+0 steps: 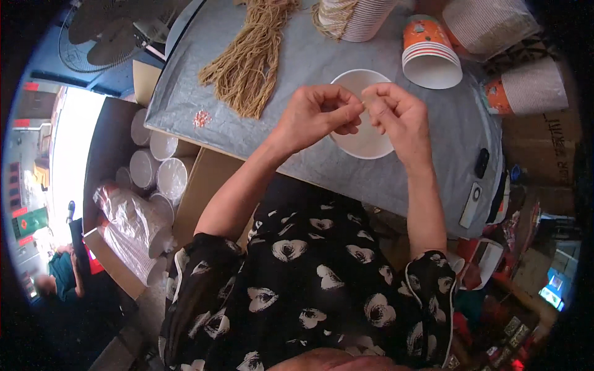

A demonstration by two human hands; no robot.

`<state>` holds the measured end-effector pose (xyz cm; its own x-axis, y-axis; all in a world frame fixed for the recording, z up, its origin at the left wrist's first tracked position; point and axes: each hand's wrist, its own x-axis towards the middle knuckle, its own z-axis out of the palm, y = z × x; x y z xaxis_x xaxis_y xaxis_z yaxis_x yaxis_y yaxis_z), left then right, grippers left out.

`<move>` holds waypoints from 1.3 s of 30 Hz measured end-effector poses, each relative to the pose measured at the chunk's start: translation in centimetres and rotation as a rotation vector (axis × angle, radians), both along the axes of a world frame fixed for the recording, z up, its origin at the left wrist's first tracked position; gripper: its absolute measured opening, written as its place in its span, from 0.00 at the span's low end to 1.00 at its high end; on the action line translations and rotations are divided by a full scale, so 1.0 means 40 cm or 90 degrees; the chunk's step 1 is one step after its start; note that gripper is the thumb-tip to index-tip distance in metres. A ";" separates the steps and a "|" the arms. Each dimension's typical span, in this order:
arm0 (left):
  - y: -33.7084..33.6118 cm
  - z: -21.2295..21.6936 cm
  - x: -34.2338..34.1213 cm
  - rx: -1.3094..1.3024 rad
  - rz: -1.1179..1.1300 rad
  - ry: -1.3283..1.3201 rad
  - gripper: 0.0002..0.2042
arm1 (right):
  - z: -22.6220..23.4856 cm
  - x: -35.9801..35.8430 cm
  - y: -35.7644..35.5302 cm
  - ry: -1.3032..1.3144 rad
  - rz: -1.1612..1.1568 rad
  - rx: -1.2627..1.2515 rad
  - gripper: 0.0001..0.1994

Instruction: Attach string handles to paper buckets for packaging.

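Note:
My left hand (pixel 323 114) and my right hand (pixel 399 117) meet fingertip to fingertip over a white paper tub (pixel 365 148) near the table's front edge. Both are closed in a pinch. Whatever lies between the fingertips is too small to make out. The tub stands with its round mouth facing up, and my hands hide part of its rim. Left of it, a bundle of tan cords (pixel 247 62) is spread on the table. A small heap of red and white bits (pixel 201 119) lies near the left edge.
Stacked tubs (pixel 359 21) with cords over them stand at the back. Orange-printed tubs (pixel 428 52) lie at the right, beside more stacks (pixel 532 86). A small black object (pixel 481 163) and a pale phone-like slab (pixel 471 204) sit at the right edge. A carton (pixel 117 260) holds plastic-wrapped tubs (pixel 139 229).

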<state>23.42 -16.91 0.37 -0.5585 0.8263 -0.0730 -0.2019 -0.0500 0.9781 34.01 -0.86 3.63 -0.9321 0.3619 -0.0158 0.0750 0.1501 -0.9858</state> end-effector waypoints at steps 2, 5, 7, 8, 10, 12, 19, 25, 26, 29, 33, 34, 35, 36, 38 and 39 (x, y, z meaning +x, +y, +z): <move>-0.001 0.021 0.000 -0.024 -0.013 0.024 0.10 | -0.005 0.017 0.033 -0.012 0.046 0.052 0.08; -0.006 0.034 -0.004 -0.058 -0.022 0.057 0.11 | 0.000 0.033 0.051 -0.035 0.107 0.138 0.05; -0.008 0.052 0.000 -0.091 -0.053 0.114 0.10 | 0.004 0.040 0.044 0.027 0.071 0.125 0.04; -0.011 0.055 0.000 -0.091 -0.057 0.116 0.10 | 0.006 0.046 0.046 0.028 0.068 0.125 0.04; -0.019 0.060 -0.007 -0.146 -0.070 0.247 0.10 | 0.007 0.051 0.055 0.057 -0.051 0.144 0.04; -0.030 0.066 -0.009 -0.172 -0.046 0.305 0.08 | -0.007 0.053 0.098 0.141 -0.120 0.143 0.04; -0.045 0.049 -0.006 -0.133 -0.164 0.469 0.07 | -0.009 0.056 0.178 0.208 -0.255 0.158 0.05; -0.011 0.014 0.040 -0.128 -0.148 0.286 0.10 | 0.029 -0.028 0.196 0.236 -0.148 0.142 0.07; -0.005 -0.003 0.042 -0.095 -0.130 0.208 0.11 | 0.028 -0.044 0.189 0.231 -0.106 0.104 0.07; 0.017 -0.008 0.054 -0.049 -0.056 0.068 0.11 | 0.042 -0.034 0.201 0.230 0.001 0.052 0.16; 0.048 -0.013 0.064 0.054 0.124 -0.156 0.11 | -0.013 0.074 0.279 0.293 -0.137 -0.025 0.28; 0.063 -0.033 0.052 0.109 0.121 -0.211 0.10 | -0.042 0.098 0.285 0.290 -0.181 -0.058 0.33; 0.084 -0.049 0.045 0.145 0.125 -0.256 0.10 | -0.083 0.116 0.289 0.283 -0.228 -0.091 0.39; 0.091 0.008 0.083 0.208 0.109 -0.268 0.10 | -0.069 0.173 0.274 0.321 -0.192 -0.074 0.44; 0.124 -0.007 0.080 0.227 0.096 -0.306 0.09 | -0.108 0.182 0.246 0.266 -0.205 -0.089 0.60; 0.135 -0.011 0.077 0.231 0.093 -0.321 0.09 | -0.121 0.179 0.238 0.269 -0.200 -0.089 0.60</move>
<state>26.50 -11.53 -0.08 -0.6376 0.7655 -0.0864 -0.5995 -0.4226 0.6797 41.19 8.68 -1.20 -0.7156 0.6448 0.2685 -0.3117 0.0492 -0.9489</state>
